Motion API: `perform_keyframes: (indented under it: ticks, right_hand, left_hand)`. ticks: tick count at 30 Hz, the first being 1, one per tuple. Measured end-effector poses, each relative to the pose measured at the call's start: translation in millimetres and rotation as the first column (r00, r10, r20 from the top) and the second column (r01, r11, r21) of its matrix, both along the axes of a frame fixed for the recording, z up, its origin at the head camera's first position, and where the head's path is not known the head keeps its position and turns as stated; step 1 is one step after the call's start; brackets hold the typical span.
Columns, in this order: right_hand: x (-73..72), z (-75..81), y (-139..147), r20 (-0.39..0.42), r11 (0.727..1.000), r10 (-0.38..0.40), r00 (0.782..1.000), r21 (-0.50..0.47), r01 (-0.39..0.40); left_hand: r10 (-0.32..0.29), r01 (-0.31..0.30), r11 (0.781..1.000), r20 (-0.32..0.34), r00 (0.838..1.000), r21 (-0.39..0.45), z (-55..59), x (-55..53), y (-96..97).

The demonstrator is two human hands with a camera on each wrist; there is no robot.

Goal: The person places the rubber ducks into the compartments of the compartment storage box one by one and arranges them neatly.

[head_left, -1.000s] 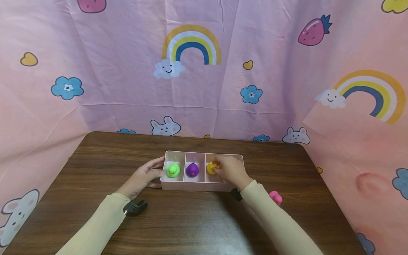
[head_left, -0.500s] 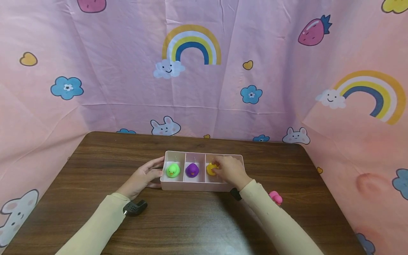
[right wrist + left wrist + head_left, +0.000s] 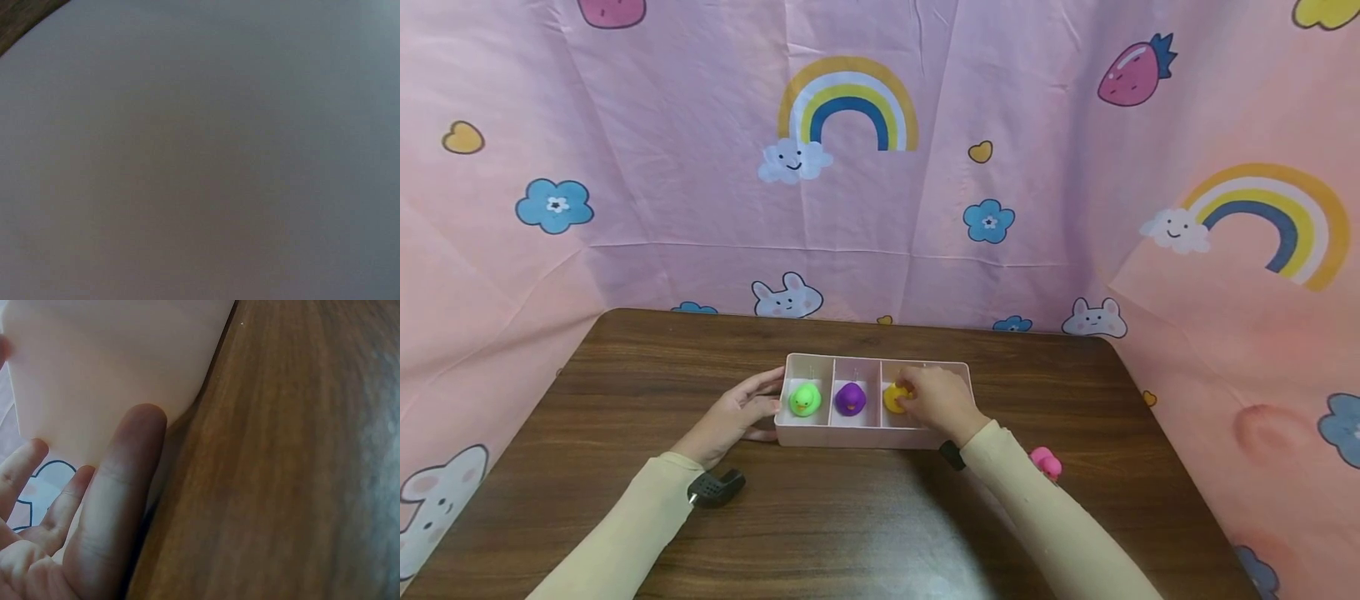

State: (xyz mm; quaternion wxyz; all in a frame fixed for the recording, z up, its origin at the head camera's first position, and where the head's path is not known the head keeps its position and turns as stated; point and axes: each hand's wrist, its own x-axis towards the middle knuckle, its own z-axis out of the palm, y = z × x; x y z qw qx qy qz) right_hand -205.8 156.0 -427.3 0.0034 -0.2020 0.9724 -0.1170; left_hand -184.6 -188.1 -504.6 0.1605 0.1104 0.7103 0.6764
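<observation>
A pale pink divided box (image 3: pixel 865 437) stands on the table. My left hand (image 3: pixel 730 421) touches its left end; in the left wrist view the fingers (image 3: pixel 119 481) lie nearly straight, some tips against the end wall. A green rubber duck (image 3: pixel 805 400) sits in the leftmost compartment, and a purple one (image 3: pixel 851 399) in the compartment beside it. Over the compartment to the right of these, my right hand (image 3: pixel 942 404) pinches a yellow rubber duck (image 3: pixel 894 398), partly hidden by the fingers. The hand also covers much of the box's right end.
A pink rubber duck (image 3: pixel 1045 461) lies on the brown wooden table (image 3: pixel 820 533), partly behind my right sleeve (image 3: pixel 1037 500). Patterned cloth (image 3: pixel 865 208) hangs along the table's back and sides. In the right wrist view, a blurred pale surface (image 3: pixel 200 156) fills nearly everything.
The head view has shifted very slightly. Both hands, the box and the ducks keep their places relative to one another.
</observation>
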Motion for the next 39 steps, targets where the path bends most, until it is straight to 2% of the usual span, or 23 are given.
perform_keyframes:
  ticks: [15,19,22,25,31,35,39]
  right_hand:
    - [-0.5,2.2,-2,0.013,0.998,0.023,1.000,0.056,-0.024]
    - [-0.2,6.2,2,0.026,0.998,0.050,0.998,0.024,-0.051]
    - [3.7,14.2,12,-0.008,0.997,0.075,0.997,-0.021,-0.075]
    - [10.9,26.9,30,-0.053,0.997,0.068,0.996,-0.044,-0.070]
    - [27.1,47.8,86,-0.055,0.997,0.043,0.998,-0.054,-0.046]
    - [37.8,48.1,132,-0.049,0.997,0.005,0.999,-0.074,-0.009]
    - [52.8,42.9,170,0.038,0.995,-0.049,0.998,-0.088,0.053]
  left_hand:
    - [0.003,-0.003,1.000,0.009,1.000,-0.016,-0.6,1.3,-1.3]
    - [0.002,-0.002,1.000,0.001,1.000,-0.009,0.0,1.3,-1.7]
    - [-0.001,0.001,1.000,0.000,1.000,-0.004,1.5,1.4,-0.8]
    - [-0.007,0.007,1.000,-0.001,1.000,0.002,2.9,1.2,0.7]
    - [0.002,-0.002,1.000,0.008,1.000,0.023,3.2,0.2,1.2]
    - [0.003,-0.003,1.000,0.014,1.000,0.022,2.1,-0.5,-0.1]
    - [-0.005,0.005,1.000,0.015,1.000,0.013,0.8,-1.3,-0.1]
